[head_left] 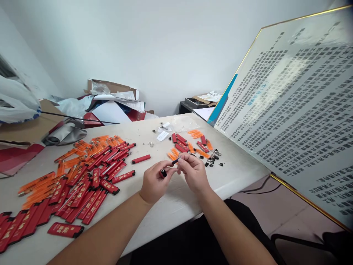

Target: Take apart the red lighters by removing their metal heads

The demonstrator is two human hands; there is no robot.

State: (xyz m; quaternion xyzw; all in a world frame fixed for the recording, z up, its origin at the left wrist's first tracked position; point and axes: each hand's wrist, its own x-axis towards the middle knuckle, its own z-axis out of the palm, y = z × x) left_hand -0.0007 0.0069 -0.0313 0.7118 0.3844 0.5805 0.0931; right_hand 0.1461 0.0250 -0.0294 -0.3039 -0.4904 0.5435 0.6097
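My left hand (155, 181) is closed around a piece with a round black end and some red (163, 173), which sticks out below the fingers; the rest is hidden in the palm. A slim dark-blue piece (175, 161) shows between the fingertips of both hands. My right hand (194, 171) pinches at its far end, thumb against forefinger. Just beyond the hands lie red lighters (181, 147), orange lighter bodies (202, 153) and small black and metal parts (213, 159). A single red lighter body (141, 159) rests left of my hands.
A large heap of red lighters (95, 200) and orange lighter bodies (44, 186) covers the table's left side. A big printed board (286, 99) leans along the right edge. Boxes and papers (116, 105) stand behind the table (165, 228). A white slip (162, 136) lies farther back.
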